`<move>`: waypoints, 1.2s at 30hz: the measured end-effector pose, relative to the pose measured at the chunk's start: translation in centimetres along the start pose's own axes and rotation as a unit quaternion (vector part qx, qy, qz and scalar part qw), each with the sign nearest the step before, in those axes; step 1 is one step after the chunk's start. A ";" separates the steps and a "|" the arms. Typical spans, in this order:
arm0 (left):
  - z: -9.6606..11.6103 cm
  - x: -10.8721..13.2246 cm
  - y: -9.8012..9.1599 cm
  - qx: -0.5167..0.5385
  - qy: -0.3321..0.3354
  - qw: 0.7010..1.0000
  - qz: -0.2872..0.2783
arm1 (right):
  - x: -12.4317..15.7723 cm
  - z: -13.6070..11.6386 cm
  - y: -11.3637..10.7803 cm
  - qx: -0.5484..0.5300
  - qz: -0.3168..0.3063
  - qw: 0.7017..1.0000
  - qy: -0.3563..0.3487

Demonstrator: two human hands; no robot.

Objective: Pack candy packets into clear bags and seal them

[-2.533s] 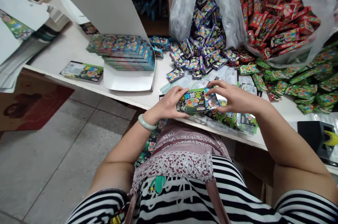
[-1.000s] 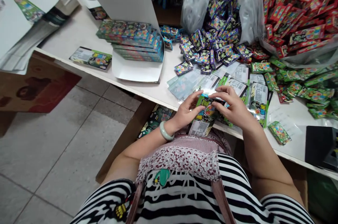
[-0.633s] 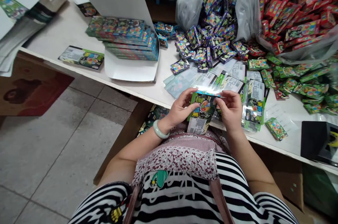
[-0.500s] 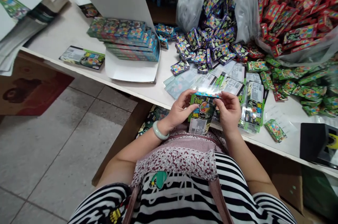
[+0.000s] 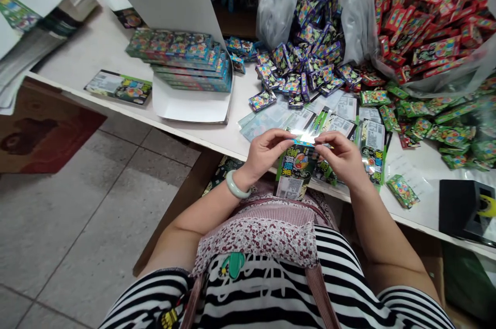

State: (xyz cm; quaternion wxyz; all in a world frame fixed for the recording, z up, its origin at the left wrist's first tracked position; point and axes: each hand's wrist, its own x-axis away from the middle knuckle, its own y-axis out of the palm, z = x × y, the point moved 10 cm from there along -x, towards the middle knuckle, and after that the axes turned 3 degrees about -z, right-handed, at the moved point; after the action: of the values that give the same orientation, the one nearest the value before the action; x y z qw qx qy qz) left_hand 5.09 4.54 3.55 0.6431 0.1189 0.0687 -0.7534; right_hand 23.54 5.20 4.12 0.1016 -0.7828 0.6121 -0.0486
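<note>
A black-and-green printed packet point(image 5: 295, 169) with colourful lettering and a pale label hangs upright in front of my apron, at the table's edge. Its upper edge shows a blue strip and a shiny clear film. My left hand point(image 5: 269, 151) pinches that upper edge at the left corner, thumb against fingers. At the right corner my right hand point(image 5: 339, 156) pinches the same edge. Beneath and behind the hands lie several similar flat packets point(image 5: 372, 148) with barcodes, partly covered by my right hand.
Purple small boxes point(image 5: 292, 81) are heaped behind the packets. Red boxes point(image 5: 434, 19) fill a clear bag at the right, with green boxes point(image 5: 449, 132) in front. A white display carton point(image 5: 186, 107) holds stacked boxes at the left. A black device point(image 5: 461, 210) stands at the right edge.
Both hands have moved up from the packet's sides to its top edge, fingers now pinched at the corners. More of the packet's front is uncovered.
</note>
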 end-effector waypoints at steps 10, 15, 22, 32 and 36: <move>0.1 -1.3 0.3 -0.027 -0.044 0.999 -0.009 | -1.3 0.0 1.1 -0.018 -0.031 0.998 0.053; 0.1 -1.7 0.7 -0.040 -0.030 0.996 -0.071 | -1.6 -0.2 1.4 0.012 -0.078 0.996 0.045; -0.5 -0.3 0.3 -0.007 0.007 0.990 -0.139 | 0.6 -3.1 1.3 0.106 -0.072 0.990 -0.066; 0.4 -0.1 0.9 -0.009 0.030 0.988 -0.148 | 0.4 -2.9 1.1 0.075 -0.053 0.995 -0.034; 0.1 0.1 0.7 -0.014 0.030 0.989 -0.146 | 1.3 -4.6 1.8 0.169 -0.106 0.972 -0.122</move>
State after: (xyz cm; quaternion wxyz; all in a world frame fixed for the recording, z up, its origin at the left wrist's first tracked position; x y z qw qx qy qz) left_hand 5.71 4.31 3.66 0.5252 0.1208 0.1151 -0.8345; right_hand 21.20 3.05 8.10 0.3006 -0.8148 0.4914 -0.0657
